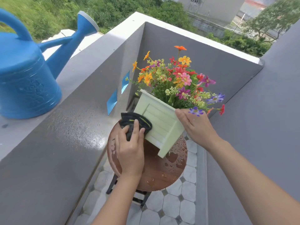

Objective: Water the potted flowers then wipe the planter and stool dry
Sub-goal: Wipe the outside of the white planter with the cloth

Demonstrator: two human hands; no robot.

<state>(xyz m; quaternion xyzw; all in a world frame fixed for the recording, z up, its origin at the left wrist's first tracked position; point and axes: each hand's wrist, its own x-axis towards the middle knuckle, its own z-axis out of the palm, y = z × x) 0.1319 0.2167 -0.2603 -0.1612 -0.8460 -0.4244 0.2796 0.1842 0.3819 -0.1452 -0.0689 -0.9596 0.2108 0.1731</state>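
A pale green slatted planter (159,122) full of colourful flowers (181,78) is tilted away from me, one lower corner resting on the round brown stool (164,174). My right hand (194,125) grips the planter's right upper edge. My left hand (129,148) presses a dark cloth (138,122) against the planter's left face. Water drops and puddles lie on the stool top. A blue watering can (27,75) stands on the grey ledge at the left.
Grey balcony walls (194,51) close in on the left, back and right of the stool. The ledge top (73,120) is wet and shiny. Pale octagonal floor tiles (175,207) lie below. Blue tape patches (112,101) mark the left wall.
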